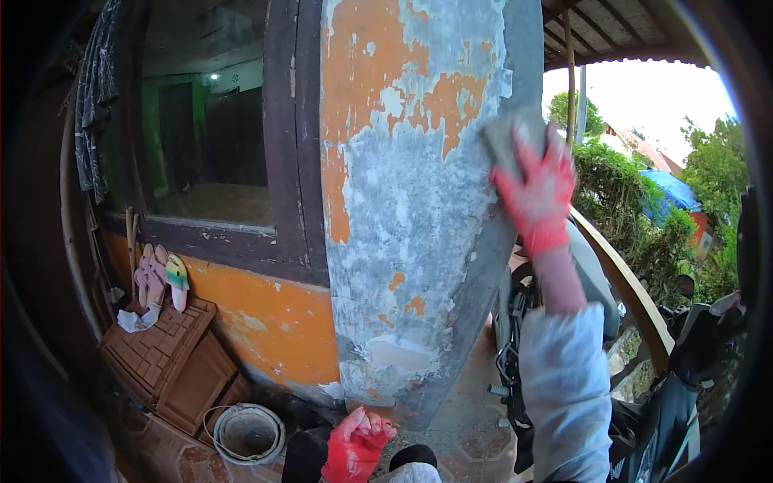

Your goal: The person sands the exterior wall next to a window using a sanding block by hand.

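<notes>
My right hand [537, 187], in a red glove dusted with pale powder, presses a flat grey block [504, 142] to the right edge of a wall section [404, 217]. What the block is made of, I cannot tell. Orange paint remains in patches on this wall, among rough grey and whitish plaster. Low in the view, my left hand [357, 444], gloved in red too, is held above my lap near the foot of the wall. Its fingers are curled and I see nothing in them.
A bucket [249, 433] stands on the tiled floor at lower left, beside a brown cabinet [160, 350] with sandals [176, 281] on top. A dark-framed window [208, 139] is to the left. Parked motorcycles [658, 416] stand at the right, close to my right arm.
</notes>
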A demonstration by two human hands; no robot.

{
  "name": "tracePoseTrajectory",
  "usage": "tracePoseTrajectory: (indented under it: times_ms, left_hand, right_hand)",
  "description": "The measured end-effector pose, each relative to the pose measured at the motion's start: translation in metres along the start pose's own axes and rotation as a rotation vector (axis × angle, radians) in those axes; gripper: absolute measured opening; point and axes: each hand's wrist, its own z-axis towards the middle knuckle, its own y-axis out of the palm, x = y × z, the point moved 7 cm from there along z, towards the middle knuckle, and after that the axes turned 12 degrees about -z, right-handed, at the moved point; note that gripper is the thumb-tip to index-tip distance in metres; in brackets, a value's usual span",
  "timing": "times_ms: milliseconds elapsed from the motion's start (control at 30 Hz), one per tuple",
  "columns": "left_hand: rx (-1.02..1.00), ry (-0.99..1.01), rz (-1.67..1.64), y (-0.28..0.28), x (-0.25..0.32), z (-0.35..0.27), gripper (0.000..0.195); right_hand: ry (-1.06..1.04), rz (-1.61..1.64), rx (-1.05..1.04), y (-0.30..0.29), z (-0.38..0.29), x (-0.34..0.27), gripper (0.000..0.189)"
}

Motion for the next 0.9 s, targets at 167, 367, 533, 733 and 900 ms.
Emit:
tracePoseTrajectory:
  times_ms: [167,367,533,733,900]
  left_hand:
    - [-0.087,-0.014,-0.028,0.005,0.004,0.002,0.041]
    - [-0.064,0.064,0.027,0.021,0.023,-0.021,0.027]
    - [0.009,0.134,0.101,0.008,0.03,-0.017,0.029]
    - [0.046,0.092,0.077,0.016,0.013,-0.011,0.032]
    - [-0.039,0.038,-0.159,-0.006,0.034,-0.011,0.038]
  right_hand:
    - [0.042,0.051,0.02,-0.003,-0.041,-0.008,0.066]
    - [-0.451,0.22,-0.247,0.023,-0.337,-0.038,0.051]
    - [-0.2,0.003,-0.111,0.016,-0.116,-0.032,0.063]
    - [0.132,-0.051,0.117,-0.016,0.038,0.01,0.071]
    - [-0.111,-0.043,-0.111,0.031,-0.212,-0.046,0.062]
